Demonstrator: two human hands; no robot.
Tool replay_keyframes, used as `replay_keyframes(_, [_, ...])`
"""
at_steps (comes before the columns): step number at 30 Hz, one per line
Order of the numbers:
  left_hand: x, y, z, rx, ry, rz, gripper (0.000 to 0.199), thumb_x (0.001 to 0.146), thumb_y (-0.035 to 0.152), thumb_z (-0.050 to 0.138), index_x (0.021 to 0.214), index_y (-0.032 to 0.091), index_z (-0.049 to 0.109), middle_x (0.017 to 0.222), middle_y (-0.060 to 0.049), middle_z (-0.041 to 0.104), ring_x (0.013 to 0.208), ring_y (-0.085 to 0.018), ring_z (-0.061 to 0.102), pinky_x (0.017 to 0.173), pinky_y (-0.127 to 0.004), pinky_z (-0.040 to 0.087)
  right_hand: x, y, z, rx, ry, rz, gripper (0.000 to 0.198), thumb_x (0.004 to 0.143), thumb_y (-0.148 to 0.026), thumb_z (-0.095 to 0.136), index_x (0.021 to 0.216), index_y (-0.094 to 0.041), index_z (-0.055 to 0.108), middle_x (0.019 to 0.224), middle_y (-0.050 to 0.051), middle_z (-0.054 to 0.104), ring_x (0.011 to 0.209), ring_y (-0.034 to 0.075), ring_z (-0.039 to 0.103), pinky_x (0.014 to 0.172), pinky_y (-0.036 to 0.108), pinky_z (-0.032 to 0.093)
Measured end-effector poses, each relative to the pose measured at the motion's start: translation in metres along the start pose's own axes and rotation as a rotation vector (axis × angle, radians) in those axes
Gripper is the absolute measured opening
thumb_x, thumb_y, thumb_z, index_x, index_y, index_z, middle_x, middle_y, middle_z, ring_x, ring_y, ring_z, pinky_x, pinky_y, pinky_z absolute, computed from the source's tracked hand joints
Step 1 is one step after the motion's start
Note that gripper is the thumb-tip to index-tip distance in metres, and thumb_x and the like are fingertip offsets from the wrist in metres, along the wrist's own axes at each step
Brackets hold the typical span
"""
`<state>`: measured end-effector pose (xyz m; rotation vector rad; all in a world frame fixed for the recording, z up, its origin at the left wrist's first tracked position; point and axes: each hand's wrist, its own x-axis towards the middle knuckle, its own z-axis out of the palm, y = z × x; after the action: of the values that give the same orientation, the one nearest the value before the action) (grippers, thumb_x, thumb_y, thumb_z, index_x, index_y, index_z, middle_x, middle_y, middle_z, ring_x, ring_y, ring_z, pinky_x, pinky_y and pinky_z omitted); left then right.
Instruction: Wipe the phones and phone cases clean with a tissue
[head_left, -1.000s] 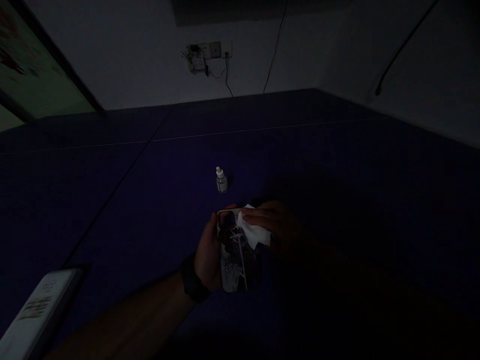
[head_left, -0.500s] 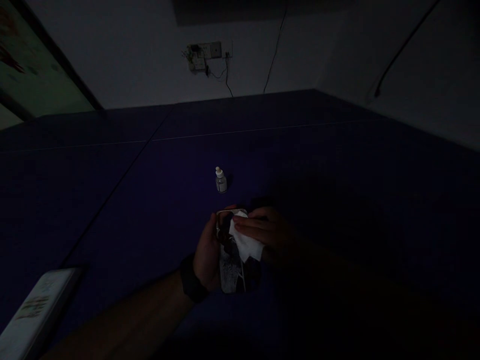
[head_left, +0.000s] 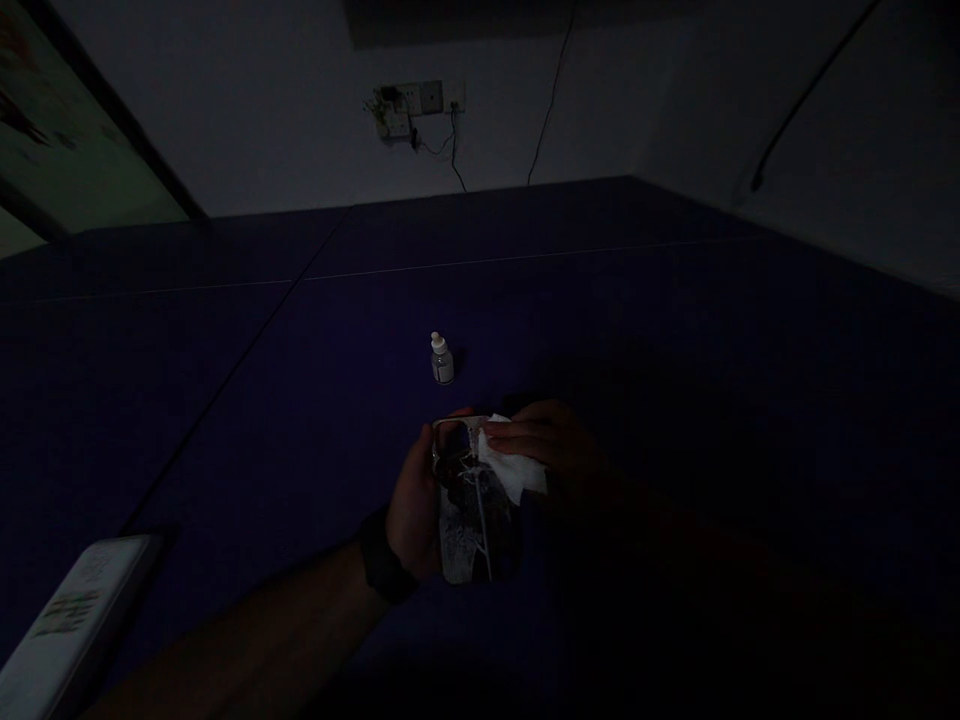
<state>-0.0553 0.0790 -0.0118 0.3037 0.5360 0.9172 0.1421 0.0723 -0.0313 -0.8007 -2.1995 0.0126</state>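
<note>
My left hand [head_left: 415, 515], with a dark band on its wrist, is wrapped round the left side of a phone case [head_left: 465, 535] with a dark and white picture on it. Whether a phone sits inside the case I cannot tell. A white tissue [head_left: 516, 472] lies under the fingers of my right hand [head_left: 551, 445], pressed against the upper right part of the case. The right palm and thumb are lost in the dark. Just beyond the case a small clear bottle [head_left: 442, 368] with a white dropper top stands upright on the dark blue surface [head_left: 337, 380].
A white box-like object [head_left: 71, 620] with coloured marks lies at the lower left. Sockets [head_left: 409, 100] with plugs and cables are on the white wall ahead. A dark cable [head_left: 802, 100] hangs at the right. The room is very dim.
My right hand has slid the tissue to the right across the case, baring more of its upper middle. My left hand and the bottle have stayed in place.
</note>
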Motion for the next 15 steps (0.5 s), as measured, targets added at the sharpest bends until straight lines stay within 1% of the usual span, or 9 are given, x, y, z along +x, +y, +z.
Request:
replay_keyframes(3, [0.0004,0.0003,0.0001,-0.012,-0.018,-0.044,0.036,0.100,0.048,0.048,0.114,0.021,0.067,0.095,-0.004,0.070,0.092,-0.021,0.068,0.092,-0.041,0.052,0.0003,-0.0023,0.0018,-0.054,-0.054,0.104,0.048,0.096,-0.024,0.046,0.142,-0.015,0.055,0.143,0.013,0.062,0.119,0.029,0.054,0.097,0.049,0.049])
replay_keyframes(4, [0.0007,0.0003,0.0002,-0.019,-0.017,-0.042,0.035,0.100,0.047,0.048,0.113,0.020,0.067,0.093,-0.004,0.070,0.089,-0.020,0.068,0.092,-0.040,0.052,0.0003,-0.0031,0.0028,-0.050,-0.083,0.109,0.050,0.095,-0.022,0.046,0.143,-0.014,0.054,0.145,0.014,0.060,0.121,0.029,0.053,0.097,0.050,0.048])
replay_keyframes(6, [0.0011,0.0003,0.0007,-0.038,-0.006,-0.019,0.033,0.101,0.044,0.047,0.110,0.019,0.067,0.091,-0.003,0.070,0.084,-0.018,0.067,0.092,-0.038,0.052,-0.0003,-0.0034,0.0040,-0.009,-0.110,0.072,0.050,0.094,-0.025,0.046,0.143,-0.015,0.055,0.144,0.013,0.061,0.121,0.030,0.053,0.096,0.050,0.049])
replay_keyframes(8, [0.0008,0.0003,0.0015,-0.049,0.005,0.002,0.031,0.101,0.042,0.048,0.107,0.019,0.068,0.094,-0.003,0.070,0.084,-0.017,0.066,0.092,-0.037,0.052,-0.0011,-0.0023,0.0033,0.033,-0.075,0.011,0.046,0.096,-0.031,0.048,0.138,-0.017,0.059,0.137,0.012,0.066,0.116,0.029,0.056,0.094,0.048,0.050])
replay_keyframes(10, [0.0000,0.0005,0.0019,-0.038,0.006,0.003,0.032,0.100,0.044,0.049,0.108,0.019,0.067,0.100,-0.005,0.070,0.090,-0.018,0.067,0.092,-0.038,0.052,-0.0012,-0.0015,0.0019,0.029,-0.022,0.000,0.042,0.098,-0.034,0.049,0.135,-0.019,0.060,0.133,0.011,0.069,0.112,0.027,0.059,0.092,0.046,0.050])
replay_keyframes(12, [-0.0008,0.0007,0.0012,-0.018,-0.002,-0.019,0.033,0.099,0.047,0.051,0.112,0.020,0.067,0.105,-0.005,0.070,0.096,-0.021,0.067,0.092,-0.040,0.052,-0.0001,-0.0021,0.0017,-0.017,0.010,0.052,0.041,0.098,-0.029,0.048,0.136,-0.018,0.059,0.135,0.012,0.068,0.113,0.027,0.059,0.094,0.046,0.049])
replay_keyframes(14, [-0.0008,0.0007,-0.0004,-0.001,-0.015,-0.036,0.034,0.097,0.048,0.053,0.114,0.021,0.066,0.106,-0.006,0.070,0.098,-0.023,0.067,0.092,-0.041,0.052,0.0012,-0.0035,0.0029,-0.061,-0.017,0.105,0.045,0.097,-0.023,0.044,0.140,-0.015,0.056,0.141,0.013,0.063,0.117,0.028,0.056,0.096,0.048,0.048])
replay_keyframes(15, [-0.0005,0.0006,-0.0013,0.006,-0.016,-0.032,0.034,0.097,0.048,0.054,0.114,0.021,0.066,0.105,-0.006,0.070,0.098,-0.023,0.067,0.092,-0.041,0.052,0.0016,-0.0039,0.0035,-0.067,-0.044,0.110,0.048,0.096,-0.021,0.043,0.141,-0.014,0.055,0.144,0.014,0.061,0.118,0.028,0.056,0.096,0.049,0.047])
